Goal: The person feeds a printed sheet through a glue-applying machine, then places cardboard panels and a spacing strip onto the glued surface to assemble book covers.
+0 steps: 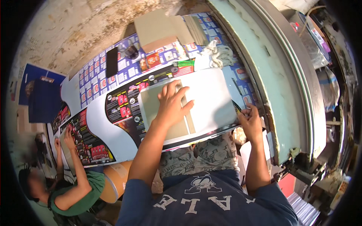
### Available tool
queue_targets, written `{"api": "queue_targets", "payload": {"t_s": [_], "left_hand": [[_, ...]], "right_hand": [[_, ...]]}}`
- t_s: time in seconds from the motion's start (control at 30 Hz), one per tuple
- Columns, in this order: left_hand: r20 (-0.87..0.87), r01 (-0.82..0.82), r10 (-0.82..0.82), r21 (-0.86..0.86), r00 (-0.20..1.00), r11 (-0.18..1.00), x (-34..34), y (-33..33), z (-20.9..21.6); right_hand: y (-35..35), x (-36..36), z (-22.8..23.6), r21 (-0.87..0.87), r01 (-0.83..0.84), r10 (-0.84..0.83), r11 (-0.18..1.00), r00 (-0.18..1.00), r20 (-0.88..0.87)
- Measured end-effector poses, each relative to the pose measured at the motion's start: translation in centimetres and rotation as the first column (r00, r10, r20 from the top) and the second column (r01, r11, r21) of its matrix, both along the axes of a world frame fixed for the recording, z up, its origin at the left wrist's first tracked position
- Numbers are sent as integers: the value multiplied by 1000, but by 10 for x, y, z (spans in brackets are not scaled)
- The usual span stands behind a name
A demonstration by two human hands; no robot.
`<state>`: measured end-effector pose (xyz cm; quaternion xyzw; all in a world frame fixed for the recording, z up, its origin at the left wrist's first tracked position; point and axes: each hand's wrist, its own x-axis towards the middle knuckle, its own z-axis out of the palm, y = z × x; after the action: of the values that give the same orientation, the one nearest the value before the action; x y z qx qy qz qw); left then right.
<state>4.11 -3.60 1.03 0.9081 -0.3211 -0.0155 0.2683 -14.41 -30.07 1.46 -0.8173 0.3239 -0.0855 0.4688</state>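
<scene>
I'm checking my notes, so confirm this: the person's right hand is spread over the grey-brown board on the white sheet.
Wrong hand: the head view shows the person's left hand spread over the grey-brown board on the white sheet.

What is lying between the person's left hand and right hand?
In the head view, mostly the white sheet lies between the left hand and the right hand.

Sheet (213, 88) wht, board (150, 103) gry-brn, shirt (222, 199) navy w/ wht print.
</scene>
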Motion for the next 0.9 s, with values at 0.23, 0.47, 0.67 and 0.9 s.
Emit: {"api": "queue_targets", "payload": {"t_s": [0.23,0.47,0.67,0.9], "left_hand": [[87,131,-140,103,986,986,47,-70,-1],[78,122,-139,191,987,974,55,-72,2],[380,-156,84,161,921,975,134,-63,24],[543,-320,83,358,836,877,206,-9,41]], "right_hand": [[16,-6,5,274,38,-21,961,998,-65],[31,5,15,-203,-138,57,969,932,-359],[23,-23,9,-336,-202,101,920,951,-294],[28,-44,35,-159,-50,61,986,996,64]]}}
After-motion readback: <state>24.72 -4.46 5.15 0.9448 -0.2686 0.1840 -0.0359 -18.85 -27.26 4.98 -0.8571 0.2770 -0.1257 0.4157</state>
